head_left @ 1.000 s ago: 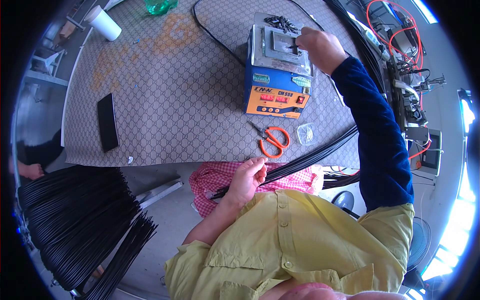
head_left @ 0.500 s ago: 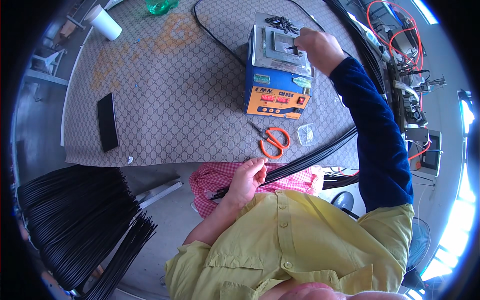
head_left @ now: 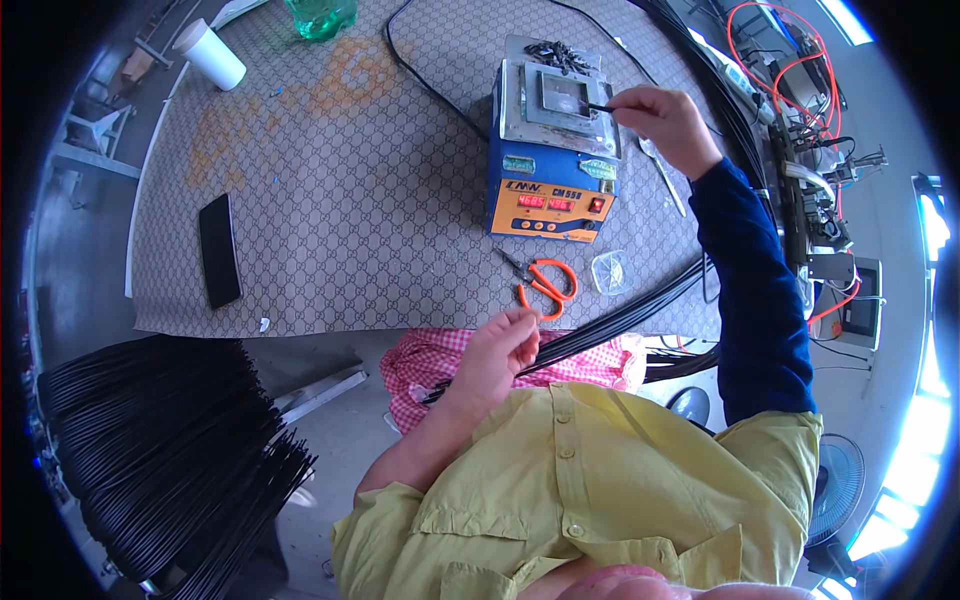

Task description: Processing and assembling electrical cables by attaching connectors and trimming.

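A blue and orange solder pot (head_left: pixel 545 205) stands on the table, its square metal well (head_left: pixel 565 95) facing up. My right hand (head_left: pixel 665 122) is beside the well, thumb and fingers pinched on a short, thin black cable end (head_left: pixel 600 107) whose tip reaches over the well's right rim. Dark scraps (head_left: pixel 558 55) lie heaped behind the well. At the table's front edge, my left hand (head_left: pixel 500 355) is closed with thumb against fingers; what it holds, if anything, is hidden. A bundle of black cables (head_left: pixel 610 325) runs beneath it. Orange-handled cutters (head_left: pixel 545 285) lie just beyond its fingertips.
A clear plastic dish (head_left: pixel 609 271) sits right of the cutters. A black phone (head_left: pixel 220 250), a white cup (head_left: pixel 210 55) and a green bottle (head_left: pixel 322 15) are on the table's left and far side. Many black cables (head_left: pixel 150 440) hang at the lower left.
My right hand has drawn back to the right from above the well, bringing the black cable end toward the rim. The left hand has stayed almost in place.
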The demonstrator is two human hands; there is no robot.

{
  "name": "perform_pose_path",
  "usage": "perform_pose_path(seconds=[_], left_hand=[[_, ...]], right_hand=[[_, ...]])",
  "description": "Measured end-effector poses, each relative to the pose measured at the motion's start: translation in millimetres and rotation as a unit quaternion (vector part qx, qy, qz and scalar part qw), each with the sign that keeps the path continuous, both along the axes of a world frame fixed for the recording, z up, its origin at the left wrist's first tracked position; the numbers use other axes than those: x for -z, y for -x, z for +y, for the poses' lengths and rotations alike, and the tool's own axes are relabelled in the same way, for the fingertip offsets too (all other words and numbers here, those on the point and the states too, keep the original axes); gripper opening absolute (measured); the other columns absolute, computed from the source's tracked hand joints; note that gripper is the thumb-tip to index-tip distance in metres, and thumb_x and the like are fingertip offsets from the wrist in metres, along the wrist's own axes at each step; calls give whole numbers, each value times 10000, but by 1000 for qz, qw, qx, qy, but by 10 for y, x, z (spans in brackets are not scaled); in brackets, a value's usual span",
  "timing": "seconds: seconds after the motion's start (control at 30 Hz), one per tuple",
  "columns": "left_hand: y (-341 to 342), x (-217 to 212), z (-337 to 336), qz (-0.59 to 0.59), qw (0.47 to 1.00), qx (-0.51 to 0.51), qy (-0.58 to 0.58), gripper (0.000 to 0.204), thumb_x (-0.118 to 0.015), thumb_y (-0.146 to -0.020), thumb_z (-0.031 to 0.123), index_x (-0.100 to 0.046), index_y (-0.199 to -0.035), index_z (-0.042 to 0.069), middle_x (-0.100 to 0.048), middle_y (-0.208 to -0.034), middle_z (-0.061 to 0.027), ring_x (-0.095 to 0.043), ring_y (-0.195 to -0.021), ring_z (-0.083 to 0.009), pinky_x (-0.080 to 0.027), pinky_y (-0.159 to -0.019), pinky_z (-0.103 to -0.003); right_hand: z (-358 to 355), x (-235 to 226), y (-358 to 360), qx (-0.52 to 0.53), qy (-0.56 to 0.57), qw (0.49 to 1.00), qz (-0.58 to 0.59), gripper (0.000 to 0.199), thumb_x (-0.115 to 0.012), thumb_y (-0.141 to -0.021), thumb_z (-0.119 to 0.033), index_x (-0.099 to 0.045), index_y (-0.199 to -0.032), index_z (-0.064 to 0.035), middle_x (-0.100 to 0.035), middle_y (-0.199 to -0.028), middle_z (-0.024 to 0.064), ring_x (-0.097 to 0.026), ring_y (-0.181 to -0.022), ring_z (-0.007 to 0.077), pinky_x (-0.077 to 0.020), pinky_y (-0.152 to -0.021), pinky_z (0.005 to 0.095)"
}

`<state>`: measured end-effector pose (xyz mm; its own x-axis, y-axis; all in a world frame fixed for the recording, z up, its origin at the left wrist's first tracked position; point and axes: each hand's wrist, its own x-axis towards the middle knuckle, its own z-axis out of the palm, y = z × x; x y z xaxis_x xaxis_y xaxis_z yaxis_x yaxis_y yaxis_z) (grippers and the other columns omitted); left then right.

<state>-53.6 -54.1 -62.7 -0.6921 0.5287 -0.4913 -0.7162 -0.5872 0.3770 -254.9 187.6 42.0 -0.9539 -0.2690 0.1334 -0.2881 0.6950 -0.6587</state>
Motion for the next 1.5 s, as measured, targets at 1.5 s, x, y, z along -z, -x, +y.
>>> perform_pose_path(seconds=[1.5], left_hand=[[851, -472, 290, 80, 995, -53, -39, 170, -492, -862, 192, -552, -938, 54, -532, -726, 10, -494, -653, -78, -393, -630, -231]], right_hand=[[-250, -45, 225, -63, -300, 931, 197, 86, -536, -751, -71, -603, -804, -58, -546, -766, 75, -569, -724, 265, -446, -634, 346]])
